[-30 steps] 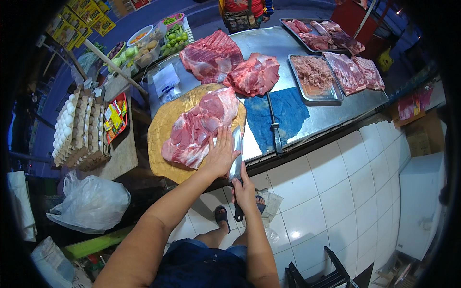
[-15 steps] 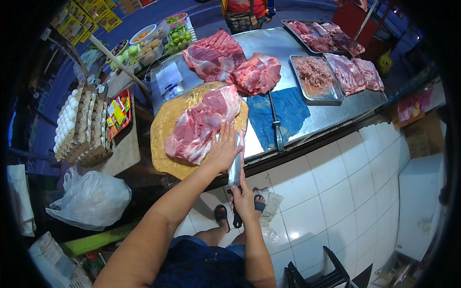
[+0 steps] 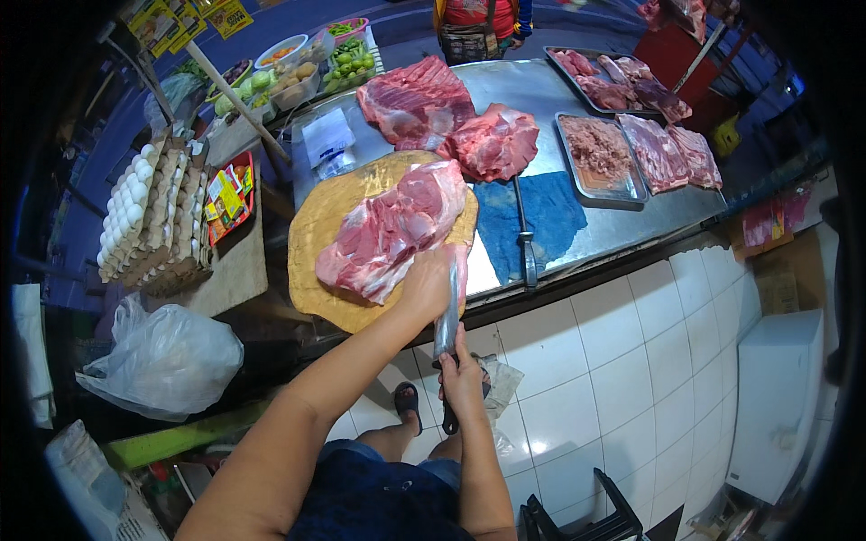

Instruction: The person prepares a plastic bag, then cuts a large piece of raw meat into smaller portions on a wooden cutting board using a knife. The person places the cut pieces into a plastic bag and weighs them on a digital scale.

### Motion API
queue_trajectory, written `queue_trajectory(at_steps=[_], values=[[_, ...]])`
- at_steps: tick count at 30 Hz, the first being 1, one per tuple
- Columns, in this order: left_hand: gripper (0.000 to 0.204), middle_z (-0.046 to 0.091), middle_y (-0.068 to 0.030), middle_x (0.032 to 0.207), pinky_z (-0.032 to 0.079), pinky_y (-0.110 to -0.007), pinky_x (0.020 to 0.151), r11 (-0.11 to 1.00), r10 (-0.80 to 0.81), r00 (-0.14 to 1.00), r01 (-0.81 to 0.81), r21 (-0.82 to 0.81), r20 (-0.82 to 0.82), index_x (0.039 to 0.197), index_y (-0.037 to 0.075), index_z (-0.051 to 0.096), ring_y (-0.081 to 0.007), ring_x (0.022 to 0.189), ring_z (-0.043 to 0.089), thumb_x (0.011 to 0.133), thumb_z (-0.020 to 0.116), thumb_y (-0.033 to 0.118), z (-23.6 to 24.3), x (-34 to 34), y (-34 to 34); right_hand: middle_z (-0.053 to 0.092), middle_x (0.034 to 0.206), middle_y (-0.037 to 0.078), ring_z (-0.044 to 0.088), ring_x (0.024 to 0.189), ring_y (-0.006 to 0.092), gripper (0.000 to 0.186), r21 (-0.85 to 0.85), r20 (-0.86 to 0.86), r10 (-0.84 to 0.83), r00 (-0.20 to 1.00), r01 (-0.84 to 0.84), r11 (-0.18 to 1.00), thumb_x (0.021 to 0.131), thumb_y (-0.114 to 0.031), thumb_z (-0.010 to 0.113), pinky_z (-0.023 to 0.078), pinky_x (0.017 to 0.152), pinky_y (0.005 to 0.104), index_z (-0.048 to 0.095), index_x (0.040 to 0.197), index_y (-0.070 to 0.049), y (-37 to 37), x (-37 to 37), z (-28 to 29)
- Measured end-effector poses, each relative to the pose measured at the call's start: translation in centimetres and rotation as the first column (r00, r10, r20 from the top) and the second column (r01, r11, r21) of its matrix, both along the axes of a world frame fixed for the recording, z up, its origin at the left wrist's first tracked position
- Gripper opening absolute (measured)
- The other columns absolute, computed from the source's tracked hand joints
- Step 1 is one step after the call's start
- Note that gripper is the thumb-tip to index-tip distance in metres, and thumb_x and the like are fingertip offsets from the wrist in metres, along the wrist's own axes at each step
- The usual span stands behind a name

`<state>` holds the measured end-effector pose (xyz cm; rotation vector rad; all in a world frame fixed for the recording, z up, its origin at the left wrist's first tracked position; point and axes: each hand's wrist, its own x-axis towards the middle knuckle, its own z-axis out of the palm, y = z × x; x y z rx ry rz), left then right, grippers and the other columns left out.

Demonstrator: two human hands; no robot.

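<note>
My left hand [image 3: 427,285]: fingers bent out of sight, can't tell if pinching or just pressing. Tip of the long steel knife with black handle [image 3: 446,332] hard to make out beside it. Right hand [image 3: 464,377] wrapped round that handle, covering most of it. Pink-red raw meat slab [image 3: 397,225] on the thick yellow-brown wooden block [image 3: 311,216]: touching left hand, ahead-left of right.

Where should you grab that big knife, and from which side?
Probably hold the knife by its black handle, coming from the person's own side: the handle's end juts back toward the body, while the long metal blade points away, toward the board. The right hand grips the handle.
</note>
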<state>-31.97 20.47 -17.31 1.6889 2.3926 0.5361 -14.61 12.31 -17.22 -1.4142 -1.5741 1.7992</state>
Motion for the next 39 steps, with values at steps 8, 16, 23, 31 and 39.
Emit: queue_trajectory(at_steps=[8,16,23,31,39], values=[[0.016,0.066,-0.0248,0.074,0.053,-0.044,0.068,0.996,0.086,0.934,-0.068,-0.064,0.347,0.073,0.000,0.070,-0.0370,0.074,0.069,0.074,0.077,0.014,-2.5,-5.0,1.7,0.061,0.077,0.006,0.051,0.051,0.0094,0.068,0.023,0.084,0.023,0.996,-0.025,0.999,0.096,-0.005,0.057,0.046,0.044,0.0276,0.033,0.156,-0.025,-2.1,2.1,0.5],[0.028,0.065,-0.0231,0.074,0.050,-0.048,0.066,0.998,0.070,0.983,-0.067,-0.019,0.172,0.077,0.000,0.064,-0.0391,0.073,0.066,0.085,0.076,0.024,-2.9,-4.4,0.9,0.064,0.079,0.009,0.057,0.058,0.0160,0.064,0.173,0.139,0.055,0.989,-0.079,0.982,0.094,-0.006,0.058,0.050,0.057,0.0308,0.037,0.154,-0.016,-2.5,4.1,4.1],[0.022,0.066,-0.0184,0.098,0.052,-0.041,0.079,0.942,-0.198,0.890,0.057,0.331,0.410,0.100,-0.001,0.067,-0.0353,0.090,0.065,0.078,0.067,-0.001,-2.5,-3.8,-1.9,0.057,0.069,0.004,0.050,0.048,0.0100,0.065,0.010,0.041,-0.085,0.996,0.084,0.996,0.095,-0.004,0.057,0.043,0.042,0.0283,0.035,0.155,-0.020,2.5,-0.7,2.5],[0.031,0.068,-0.0197,0.101,0.052,-0.040,0.083,0.981,-0.079,0.879,-0.015,0.192,0.470,0.110,0.001,0.069,-0.0352,0.095,0.067,0.079,0.068,-0.003,-3.1,-4.5,-1.7,0.070,0.095,0.017,0.065,0.072,0.0207,0.066,0.138,0.176,0.026,0.984,-0.051,0.989,0.093,-0.002,0.058,0.054,0.072,0.0325,0.035,0.154,-0.013,1.7,-1.3,3.3],[0.026,0.070,-0.0207,0.099,0.054,-0.043,0.081,0.980,-0.062,0.892,-0.031,0.197,0.448,0.107,-0.001,0.064,-0.0365,0.092,0.069,0.081,0.069,0.000,-3.2,-4.5,-1.6,0.068,0.093,0.029,0.069,0.077,0.0386,0.071,0.290,0.414,0.056,0.908,-0.190,0.938,0.092,-0.004,0.057,0.052,0.072,0.0422,0.029,0.156,-0.016,2.7,-4.5,2.6]])
